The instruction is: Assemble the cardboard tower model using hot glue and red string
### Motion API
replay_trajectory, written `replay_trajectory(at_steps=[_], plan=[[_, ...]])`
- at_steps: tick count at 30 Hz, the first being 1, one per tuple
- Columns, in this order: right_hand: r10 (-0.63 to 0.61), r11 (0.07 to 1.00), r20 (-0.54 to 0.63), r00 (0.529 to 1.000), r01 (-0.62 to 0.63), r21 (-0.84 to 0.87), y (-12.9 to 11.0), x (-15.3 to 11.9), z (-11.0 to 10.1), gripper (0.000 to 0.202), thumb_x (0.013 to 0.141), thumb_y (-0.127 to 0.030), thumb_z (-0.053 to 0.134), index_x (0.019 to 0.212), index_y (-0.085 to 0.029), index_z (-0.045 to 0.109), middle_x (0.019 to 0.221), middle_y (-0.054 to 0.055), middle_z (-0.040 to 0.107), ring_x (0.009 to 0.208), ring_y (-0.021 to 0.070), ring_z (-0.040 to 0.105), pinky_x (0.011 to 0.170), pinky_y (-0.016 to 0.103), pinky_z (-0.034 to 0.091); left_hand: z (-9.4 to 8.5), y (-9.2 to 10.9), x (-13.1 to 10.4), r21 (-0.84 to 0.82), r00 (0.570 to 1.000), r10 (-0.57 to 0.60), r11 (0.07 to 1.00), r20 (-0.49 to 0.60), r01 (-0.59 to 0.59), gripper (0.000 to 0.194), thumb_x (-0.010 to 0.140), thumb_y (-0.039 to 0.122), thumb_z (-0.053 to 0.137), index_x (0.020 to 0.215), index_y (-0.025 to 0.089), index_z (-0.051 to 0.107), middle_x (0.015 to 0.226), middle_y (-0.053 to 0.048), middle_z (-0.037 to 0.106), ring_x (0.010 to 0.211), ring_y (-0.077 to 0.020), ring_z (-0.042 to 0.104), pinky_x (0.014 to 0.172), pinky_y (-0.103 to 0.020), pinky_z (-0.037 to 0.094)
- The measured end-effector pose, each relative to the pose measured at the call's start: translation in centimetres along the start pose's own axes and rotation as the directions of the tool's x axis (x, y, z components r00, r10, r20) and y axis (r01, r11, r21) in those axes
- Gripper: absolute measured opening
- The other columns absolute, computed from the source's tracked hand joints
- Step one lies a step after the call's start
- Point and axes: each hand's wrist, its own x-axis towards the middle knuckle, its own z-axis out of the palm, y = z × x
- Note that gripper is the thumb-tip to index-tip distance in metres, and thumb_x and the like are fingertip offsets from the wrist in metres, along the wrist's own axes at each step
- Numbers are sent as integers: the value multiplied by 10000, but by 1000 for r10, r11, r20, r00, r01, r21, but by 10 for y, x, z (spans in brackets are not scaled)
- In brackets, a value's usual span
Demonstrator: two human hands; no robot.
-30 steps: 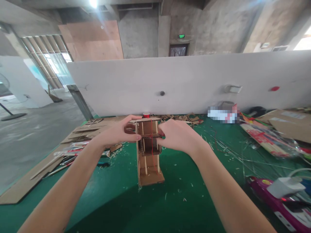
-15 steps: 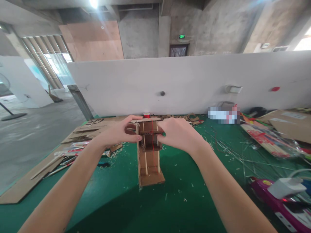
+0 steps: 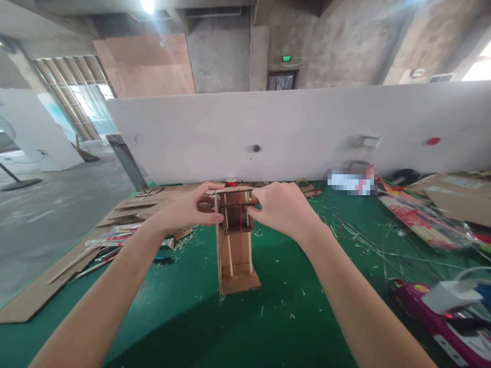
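A tall cardboard model (image 3: 241, 280) stands upright on the green table, with thin wooden sticks running up inside it and a red string (image 3: 241, 245) hanging down its middle. Between its sides, in the upper half, sits a small cardboard box (image 3: 238, 219) with an open front. My left hand (image 3: 192, 207) grips the model's upper left side, thumb in front and fingers behind the top. At the upper right, my right hand (image 3: 278, 207) is closed, with thumb and bent index finger by the box's right edge; its other fingertips are hidden.
Behind the model is a red spool (image 3: 231, 182). Cardboard sheets (image 3: 126, 212) and tools (image 3: 107, 253) lie on the left. Toward the right are clear thin rods (image 3: 368, 240), plastic-wrapped packs (image 3: 425, 220) and a purple power strip (image 3: 429, 312) with a white plug. A white partition (image 3: 192, 138) closes the back.
The small cardboard box has risen slightly inside the model, and my right hand has shifted up a little with it. My left hand and the outer frame stay in place.
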Motion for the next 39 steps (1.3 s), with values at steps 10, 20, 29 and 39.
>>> replay_trajectory(at_steps=[10, 20, 29, 39], plan=[[-31, 998, 93, 995, 25, 66, 4, -2, -8, 217, 829, -328, 542, 706, -178, 638, 644, 44, 630, 529, 136, 473, 513, 288, 219, 0, 0, 0, 17, 1000, 15, 1000, 11, -15, 667, 765, 336, 732, 1334, 309, 385, 1260, -85, 600, 1146, -295, 583, 886, -428, 504], [-41, 994, 107, 993, 30, 103, 6, -3, -8, 232, 824, -357, 557, 693, -188, 646, 623, 37, 615, 529, 136, 459, 511, 288, 247, 1, 2, -1, 34, 1000, 22, 999, 18, -23, 665, 772, 338, 731, 1337, 305, 382, 1263, -87, 595, 1159, -293, 576, 902, -440, 503], [-58, 993, 157, 986, 41, 111, 8, -3, -9, 207, 833, -353, 589, 747, -185, 677, 670, 48, 636, 576, 146, 504, 536, 283, 280, 2, 3, -2, 37, 1000, 20, 999, 10, -21, 647, 776, 350, 729, 1329, 308, 394, 1184, -75, 616, 1168, -291, 567, 904, -441, 500], [-112, 988, 259, 959, 80, 130, -1, -4, -11, 190, 841, -292, 597, 706, -171, 651, 670, 50, 626, 600, 147, 523, 529, 277, 270, 2, 3, -1, 56, 1000, 21, 998, -10, -20, 654, 766, 353, 728, 1329, 312, 399, 1229, -83, 609, 1140, -289, 589, 901, -441, 500]])
